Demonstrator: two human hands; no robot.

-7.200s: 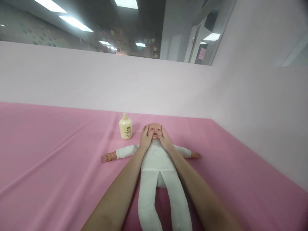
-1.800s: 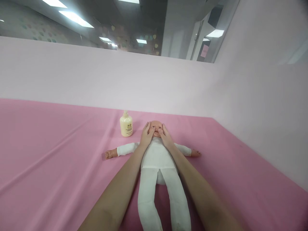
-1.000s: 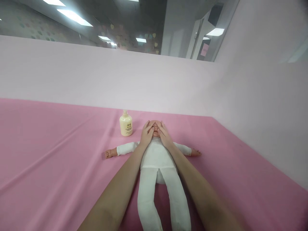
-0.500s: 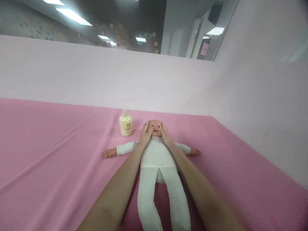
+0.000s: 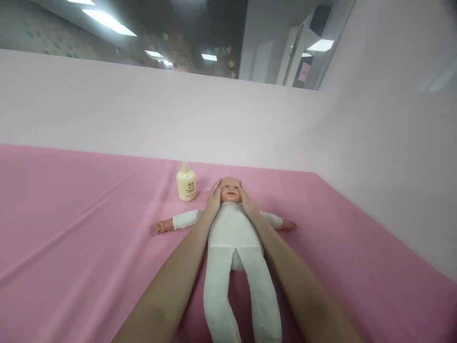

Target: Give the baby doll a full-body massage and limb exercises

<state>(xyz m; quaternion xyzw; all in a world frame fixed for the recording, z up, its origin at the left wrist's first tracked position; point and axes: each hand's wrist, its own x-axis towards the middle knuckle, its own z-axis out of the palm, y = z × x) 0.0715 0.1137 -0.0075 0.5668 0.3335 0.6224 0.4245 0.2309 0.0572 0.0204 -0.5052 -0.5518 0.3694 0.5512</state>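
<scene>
Doll (image 5: 234, 226) lies face up, its head (image 5: 231, 191) between the left hand (image 5: 213, 200) and right hand (image 5: 249, 201); fingers (image 5: 216, 187) of both extended, uncurled, touching its sides.

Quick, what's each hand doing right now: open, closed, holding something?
Left hand: open, cupped against one side of the doll's head.
Right hand: open, cupped against the other side.

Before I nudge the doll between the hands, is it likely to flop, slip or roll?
The doll would probably flop somewhat: its white legs look like soft cloth. Its head looks smooth and shiny, so may be a bit slippery. Lying face up with arms spread on the pink sheet, it seems unlikely to roll.
</scene>
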